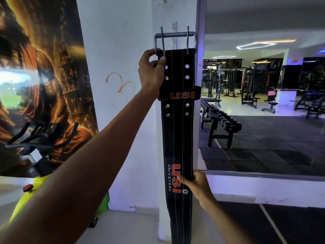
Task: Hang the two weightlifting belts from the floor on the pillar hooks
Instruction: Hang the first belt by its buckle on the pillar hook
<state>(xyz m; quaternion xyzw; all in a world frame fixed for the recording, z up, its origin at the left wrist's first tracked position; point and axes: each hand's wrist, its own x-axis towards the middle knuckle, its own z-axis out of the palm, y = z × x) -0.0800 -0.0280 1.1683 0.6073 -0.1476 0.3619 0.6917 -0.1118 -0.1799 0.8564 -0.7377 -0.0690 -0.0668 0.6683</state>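
Note:
A black weightlifting belt with orange lettering hangs straight down in front of the white pillar. Its steel two-prong buckle is at the top, level with a small metal hook on the pillar; whether the buckle rests on the hook I cannot tell. My left hand grips the belt's upper left edge just under the buckle. My right hand pinches the belt's right edge lower down, by the printed logo. A second hook shows near the top edge. The other belt is out of sight.
A large mirror right of the pillar reflects a dumbbell rack, benches and machines. An exercise bike with a yellow-green frame stands at the left under a wall poster. Light floor tiles lie below.

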